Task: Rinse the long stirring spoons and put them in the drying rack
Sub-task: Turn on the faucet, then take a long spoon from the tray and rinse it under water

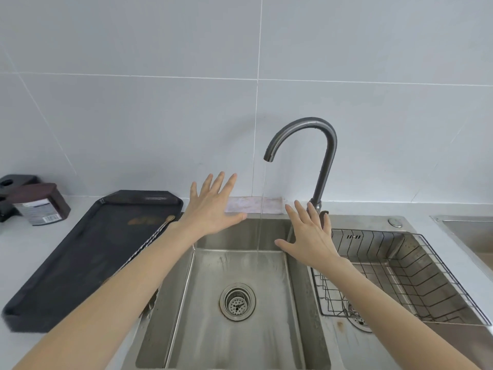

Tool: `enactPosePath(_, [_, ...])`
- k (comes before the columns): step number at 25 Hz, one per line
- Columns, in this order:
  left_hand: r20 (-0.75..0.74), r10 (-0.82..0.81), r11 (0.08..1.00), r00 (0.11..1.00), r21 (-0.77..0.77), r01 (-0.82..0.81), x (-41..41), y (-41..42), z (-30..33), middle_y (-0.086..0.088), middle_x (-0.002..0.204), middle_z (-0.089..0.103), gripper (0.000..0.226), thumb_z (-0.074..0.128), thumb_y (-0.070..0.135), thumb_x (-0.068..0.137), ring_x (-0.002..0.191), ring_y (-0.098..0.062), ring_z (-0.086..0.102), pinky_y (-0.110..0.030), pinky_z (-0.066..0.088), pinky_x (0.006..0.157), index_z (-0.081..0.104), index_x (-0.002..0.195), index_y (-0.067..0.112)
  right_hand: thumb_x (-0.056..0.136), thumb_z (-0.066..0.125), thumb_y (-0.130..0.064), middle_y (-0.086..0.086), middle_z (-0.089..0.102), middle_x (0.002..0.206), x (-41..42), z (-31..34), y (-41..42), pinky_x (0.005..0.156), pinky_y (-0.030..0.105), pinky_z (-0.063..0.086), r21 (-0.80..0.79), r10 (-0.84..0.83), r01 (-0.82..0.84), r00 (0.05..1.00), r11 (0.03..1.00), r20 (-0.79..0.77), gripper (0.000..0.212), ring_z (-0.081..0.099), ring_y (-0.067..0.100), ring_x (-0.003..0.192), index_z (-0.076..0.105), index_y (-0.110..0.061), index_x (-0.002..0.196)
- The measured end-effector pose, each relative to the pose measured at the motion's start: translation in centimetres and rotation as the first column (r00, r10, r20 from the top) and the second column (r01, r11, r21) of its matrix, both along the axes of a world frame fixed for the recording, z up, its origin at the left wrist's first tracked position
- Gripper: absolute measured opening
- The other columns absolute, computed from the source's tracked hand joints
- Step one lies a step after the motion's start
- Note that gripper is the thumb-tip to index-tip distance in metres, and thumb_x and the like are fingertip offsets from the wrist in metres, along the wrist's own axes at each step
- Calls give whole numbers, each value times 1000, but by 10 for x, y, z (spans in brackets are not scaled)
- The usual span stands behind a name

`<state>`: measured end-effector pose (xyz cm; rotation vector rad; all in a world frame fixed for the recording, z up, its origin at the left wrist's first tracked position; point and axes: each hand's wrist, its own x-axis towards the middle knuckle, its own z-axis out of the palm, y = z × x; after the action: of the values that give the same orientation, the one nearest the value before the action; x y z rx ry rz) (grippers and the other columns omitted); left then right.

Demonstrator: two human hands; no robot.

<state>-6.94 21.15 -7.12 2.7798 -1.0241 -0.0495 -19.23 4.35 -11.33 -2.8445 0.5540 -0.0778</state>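
A long stirring spoon (pixel 152 237) with a twisted metal handle lies on the black tray (pixel 80 252) left of the sink; my left forearm hides part of it. My left hand (pixel 213 206) is spread open above the back left of the sink basin (pixel 234 337), holding nothing. My right hand (pixel 309 233) is spread open too, just in front of the faucet (pixel 317 156) base. A thin stream of water (pixel 262 209) runs from the spout between my hands. The wire drying rack (pixel 416 273) sits in the right basin with nothing visible in it.
A dark brown bottle (pixel 40 204) with a label stands on the counter at far left, beside a black object. A drain strainer (pixel 237 301) sits in the middle of the left basin. Another metal tray edge (pixel 469 231) shows at far right.
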Motion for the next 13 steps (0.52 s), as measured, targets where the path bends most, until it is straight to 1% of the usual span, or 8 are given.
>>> enactPosePath(3, [-1,-20,1000,1000,-12,20,11,21,-10,-3,159,0,83,46,55,86,147,-22,-3,-50,1,119,-1,148,25,89,51,-46,1,2,160,10,-4,22,119,51,-4,17,-12,11,1000,1000,9,77,-7,24,148,9,-23,149])
enactPosePath(7, [-26,-17,998,1000,-59,16,26,50,-24,-3,158,13,78,48,51,87,146,-20,10,-45,9,121,9,147,22,89,51,-43,2,9,160,29,-11,51,120,48,0,47,-7,6,1000,999,31,75,-1,22,148,11,-22,149])
enactPosePath(10, [-33,-17,996,999,-85,15,40,73,-36,-3,154,25,75,50,49,87,140,-22,26,-40,20,116,16,146,19,90,52,-40,2,17,158,47,-20,75,120,43,6,80,24,-28,999,996,49,72,7,21,148,14,-19,148])
enactPosePath(13, [-66,-7,997,998,-74,2,55,92,-49,-4,151,31,71,50,47,88,136,-24,33,-38,28,111,19,145,17,89,54,-35,3,28,154,68,-33,97,121,40,14,124,48,-56,997,991,65,67,16,21,146,23,-16,145])
